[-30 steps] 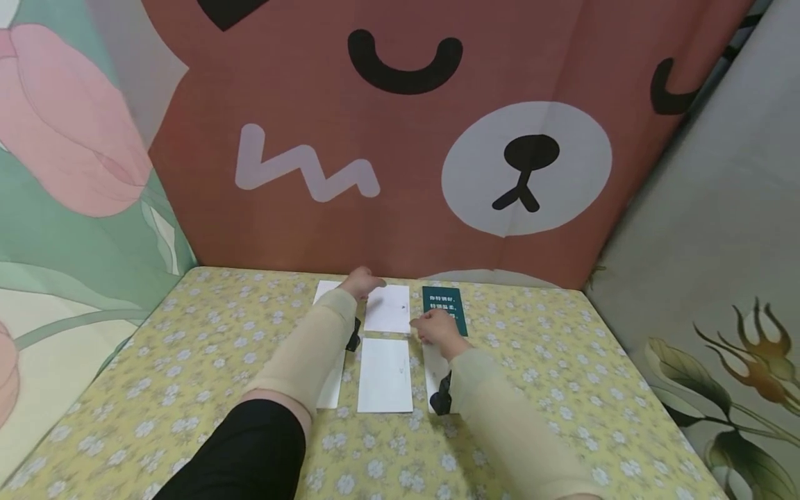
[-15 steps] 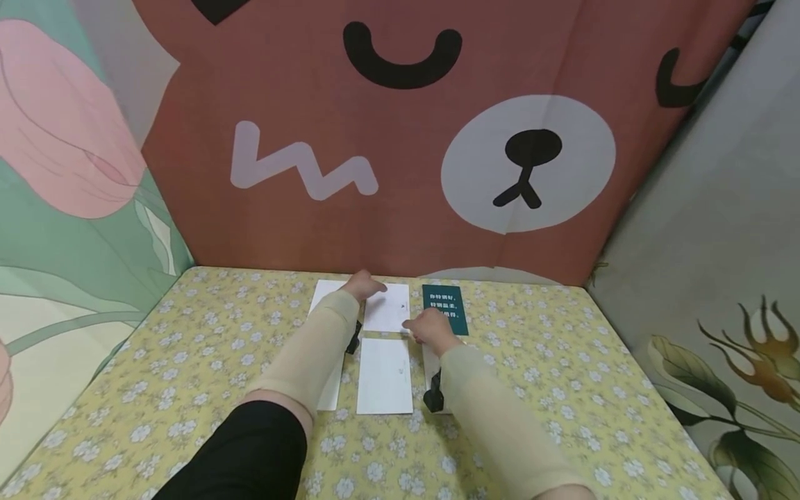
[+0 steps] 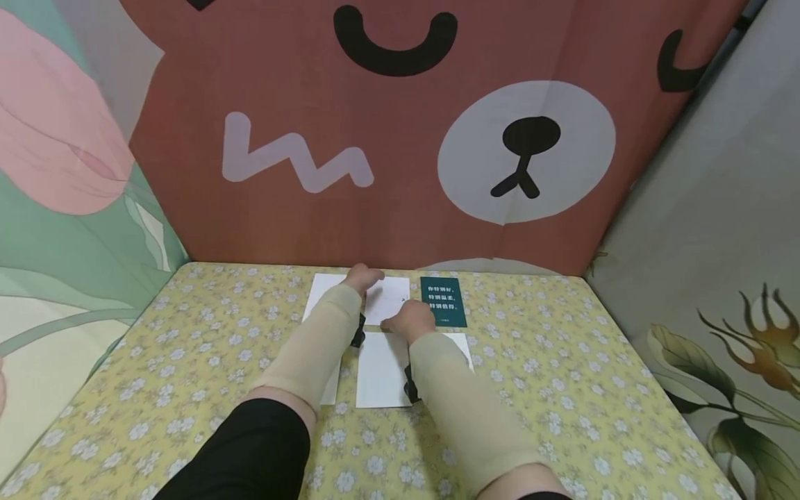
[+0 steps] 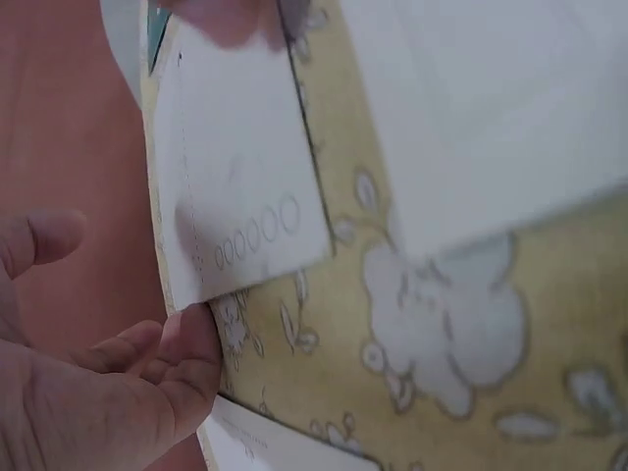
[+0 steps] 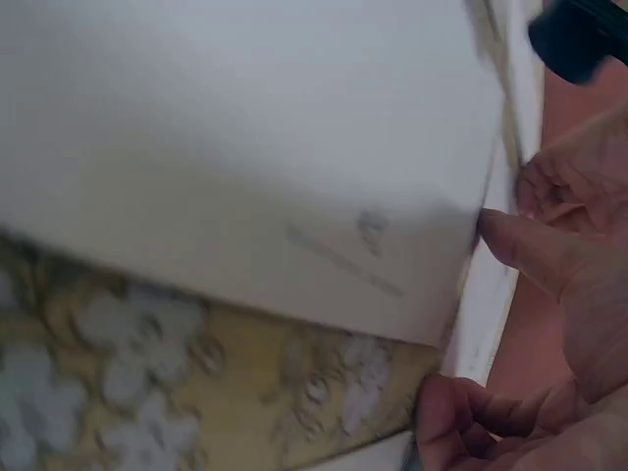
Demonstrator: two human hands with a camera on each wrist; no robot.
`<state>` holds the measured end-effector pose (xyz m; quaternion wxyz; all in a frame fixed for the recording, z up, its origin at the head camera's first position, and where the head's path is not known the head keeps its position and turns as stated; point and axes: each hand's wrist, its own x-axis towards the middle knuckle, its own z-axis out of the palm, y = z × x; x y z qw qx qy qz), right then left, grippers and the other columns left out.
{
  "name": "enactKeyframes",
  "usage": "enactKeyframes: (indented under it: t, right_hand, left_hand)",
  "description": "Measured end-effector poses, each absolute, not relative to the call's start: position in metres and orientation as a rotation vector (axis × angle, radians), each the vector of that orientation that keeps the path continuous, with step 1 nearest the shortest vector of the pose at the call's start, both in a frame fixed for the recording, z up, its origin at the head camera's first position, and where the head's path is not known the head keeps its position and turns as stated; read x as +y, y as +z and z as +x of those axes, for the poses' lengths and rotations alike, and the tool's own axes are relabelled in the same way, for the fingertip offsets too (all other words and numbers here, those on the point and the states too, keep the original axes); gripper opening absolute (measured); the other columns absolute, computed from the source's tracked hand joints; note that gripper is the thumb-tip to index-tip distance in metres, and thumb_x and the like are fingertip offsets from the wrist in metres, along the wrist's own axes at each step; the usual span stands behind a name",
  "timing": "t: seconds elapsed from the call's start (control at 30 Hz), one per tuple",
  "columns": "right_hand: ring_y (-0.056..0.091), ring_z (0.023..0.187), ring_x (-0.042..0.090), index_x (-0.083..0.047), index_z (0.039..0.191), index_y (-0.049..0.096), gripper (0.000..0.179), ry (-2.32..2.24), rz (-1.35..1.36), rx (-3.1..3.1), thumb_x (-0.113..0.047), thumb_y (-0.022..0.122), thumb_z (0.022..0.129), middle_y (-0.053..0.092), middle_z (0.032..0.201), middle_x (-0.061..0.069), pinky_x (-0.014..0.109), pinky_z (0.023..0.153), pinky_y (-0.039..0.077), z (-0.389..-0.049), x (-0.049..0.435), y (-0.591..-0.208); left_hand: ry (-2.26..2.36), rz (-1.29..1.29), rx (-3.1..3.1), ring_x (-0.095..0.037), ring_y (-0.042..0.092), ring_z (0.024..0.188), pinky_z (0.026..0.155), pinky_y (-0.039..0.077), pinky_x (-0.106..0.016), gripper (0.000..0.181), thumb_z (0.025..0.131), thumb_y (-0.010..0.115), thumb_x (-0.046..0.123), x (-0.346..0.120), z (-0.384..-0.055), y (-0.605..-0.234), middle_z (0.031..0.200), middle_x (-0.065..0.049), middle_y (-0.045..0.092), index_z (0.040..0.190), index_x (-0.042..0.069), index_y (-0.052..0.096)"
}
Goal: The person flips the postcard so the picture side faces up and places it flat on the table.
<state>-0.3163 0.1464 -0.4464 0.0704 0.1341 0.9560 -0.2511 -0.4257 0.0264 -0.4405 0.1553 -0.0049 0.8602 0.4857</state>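
Postcards lie in rows on the table, most with their white side up. My left hand (image 3: 362, 278) touches the near-left corner of the back middle postcard (image 3: 390, 298) with its fingertips, the thumb held away. A row of ovals shows on that postcard (image 4: 240, 147) in the left wrist view. At the far edge of the front middle postcard (image 3: 379, 371) is my right hand (image 3: 411, 319). In the right wrist view its thumb (image 5: 515, 240) touches that postcard's edge, the curled forefinger (image 5: 442, 407) near its corner; no pinch shows.
A dark green postcard (image 3: 444, 302) with white writing lies at the back right. White postcards show at the left (image 3: 320, 288) and front right (image 3: 461, 342), partly hidden by my arms. The flowered tablecloth (image 3: 206, 389) meets a brown bear-print curtain (image 3: 281, 229) behind.
My right hand has moved left from the right-hand column to the middle one, uncovering the green postcard. My left hand stays by the back middle postcard. The head view has tilted slightly down.
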Motion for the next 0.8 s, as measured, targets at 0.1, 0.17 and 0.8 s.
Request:
enactKeyframes:
  t: [0.1,0.17,0.8]
  right_hand:
    - [0.064,0.096,0.030,0.008,0.120,0.068,0.066,-0.739,0.435,2.888,-0.042,0.088,0.081,0.070,0.111,0.020,0.044,0.090,0.056,-0.317,0.142,-0.447]
    - [0.064,0.097,0.030,0.009,0.121,0.068,0.067,-0.763,0.460,2.879,-0.041,0.089,0.080,0.069,0.113,0.021,0.044,0.091,0.056,-0.316,0.142,-0.447]
    - [0.060,0.113,0.039,0.013,0.127,0.061,0.075,-0.812,0.521,2.887,-0.033,0.092,0.077,0.063,0.122,0.028,0.048,0.097,0.053,-0.316,0.139,-0.450]
  left_hand:
    - [1.448,-0.049,2.421,-0.038,0.039,0.144,0.118,0.034,-0.041,0.070,0.095,0.062,0.019,0.027,-0.427,-0.441,0.157,-0.026,0.039,0.152,-0.012,0.036]
    - [1.498,-0.078,2.375,-0.038,0.038,0.144,0.118,0.034,-0.042,0.070,0.096,0.061,0.018,0.026,-0.428,-0.442,0.158,-0.026,0.037,0.153,-0.012,0.034]
    - [1.693,-0.169,2.180,-0.034,0.034,0.146,0.116,0.035,-0.045,0.061,0.104,0.051,0.012,0.031,-0.426,-0.445,0.161,-0.020,0.032,0.157,-0.006,0.028]
